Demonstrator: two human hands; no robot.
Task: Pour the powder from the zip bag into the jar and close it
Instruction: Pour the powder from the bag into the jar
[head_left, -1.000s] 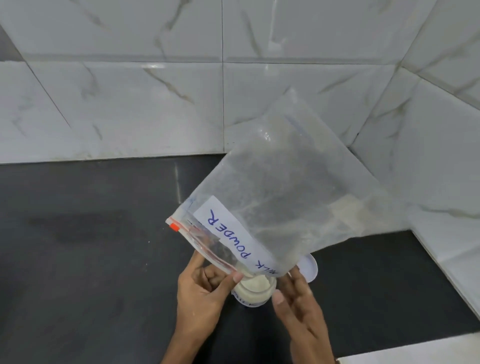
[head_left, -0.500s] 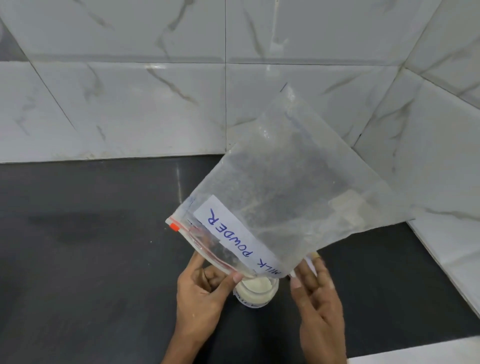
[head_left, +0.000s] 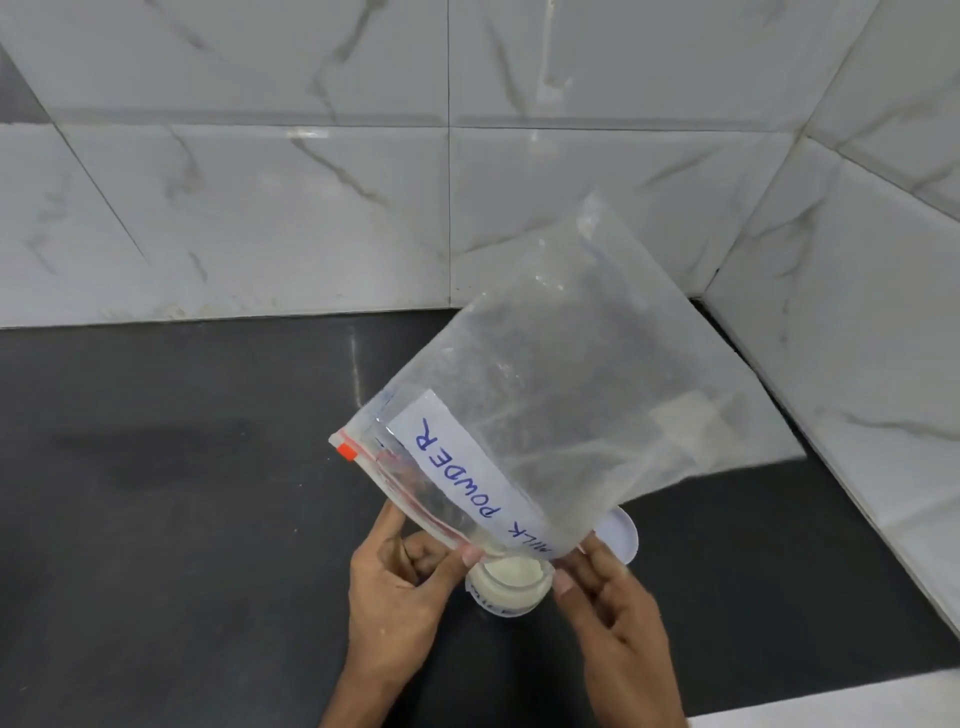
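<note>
Your left hand (head_left: 400, 587) pinches the zip bag (head_left: 545, 410) at its mouth, thumb and fingers closed on the red-striped zip edge at about 6 o'clock of the bag. Your right hand (head_left: 613, 613) touches the bag's lower corner at about 5 o'clock with its fingertips; how firmly it grips, you cannot tell from here. The bag is upended and tilted, its closed bottom rising toward 1 o'clock and its mouth sitting directly over the jar (head_left: 511, 587). A white label (head_left: 467, 478) reading "MILK POWDER" runs along the bag, upside down to you. A thin stream of powder (head_left: 511, 569) falls from the mouth into the open jar, which looks nearly full. The jar stands on the dark surface (head_left: 182, 519) between your two hands. The white lid (head_left: 621, 538) lies on the surface at about 2 o'clock from the jar, partly hidden by the bag.
</note>
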